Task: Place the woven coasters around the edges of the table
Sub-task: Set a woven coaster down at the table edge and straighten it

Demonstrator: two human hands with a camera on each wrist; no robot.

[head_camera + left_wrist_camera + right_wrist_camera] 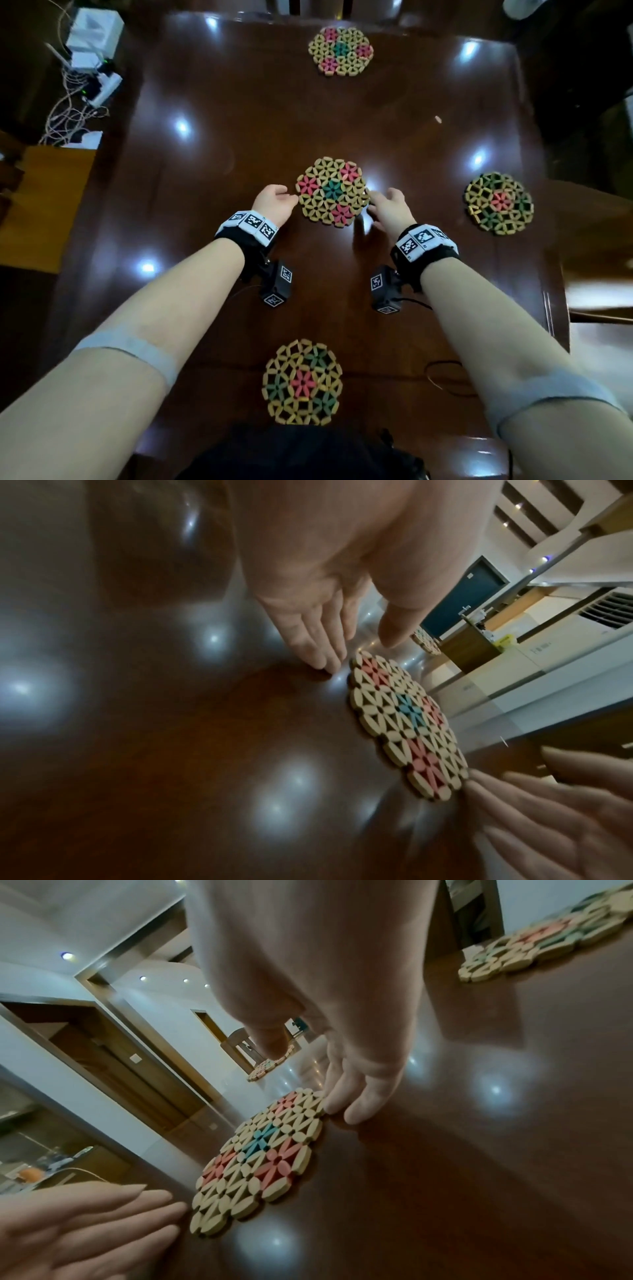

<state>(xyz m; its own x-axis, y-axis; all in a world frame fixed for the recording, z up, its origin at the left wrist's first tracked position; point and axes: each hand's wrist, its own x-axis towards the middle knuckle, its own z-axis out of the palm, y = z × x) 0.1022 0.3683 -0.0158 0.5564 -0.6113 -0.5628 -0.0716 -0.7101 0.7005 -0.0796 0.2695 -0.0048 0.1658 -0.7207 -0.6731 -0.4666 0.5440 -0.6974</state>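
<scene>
Hands first: your left hand (pixel 274 202) and right hand (pixel 388 209) flank the centre coaster (pixel 332 192) w/ fingers straight and spread, nothing gripped. In the left wrist view the left fingertips (pixel 325 661) rest on the table (pixel 205 171) just beside the coaster rim; in the right wrist view the right fingertips (pixel 337 1104) touch the opposite rim.

Task item: centre coaster lies flat mid-table, well apart from every edge. Judgement: it is the one not yet placed. Far coaster (pixel 340 51), right coaster (pixel 498 204) and near coaster (pixel 302 382) each sit near an edge; the left side has none, so that looks like the open slot.

Step advice:
- Piece is thin and flat on a glossy top; get fingertips under the rim from both sides, or slide it, rather than pinch from above.
- Keep it level; open weave may flex.
- Set it near the left edge, approx. opposite the right coaster.

Surroundings: small pale fleck (pixel 437 119) on the table to the right, off your route. White boxes and cables (pixel 85 68) sit beyond the left edge, below table level; don't overshoot. Path leftward shows no obstruction.
</scene>
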